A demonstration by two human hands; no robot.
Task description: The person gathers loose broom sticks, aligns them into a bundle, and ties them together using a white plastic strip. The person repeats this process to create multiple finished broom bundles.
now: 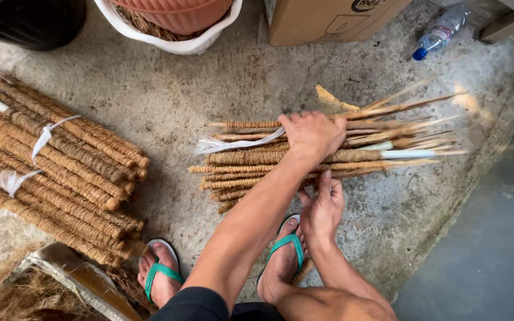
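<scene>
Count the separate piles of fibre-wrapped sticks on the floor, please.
2. One tied pile lies at the left; the other pile lies in the middle, under the left hand, with the right hand at its near edge.

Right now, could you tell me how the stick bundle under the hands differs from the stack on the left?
The bundle under the hands is small; the left stack is far bigger. The bundle lies level across the view; the stack runs diagonally. The left hand presses the bundle, the right hand touches its edge; nobody touches the stack. Both are fibre-wrapped sticks with white ties.
</scene>
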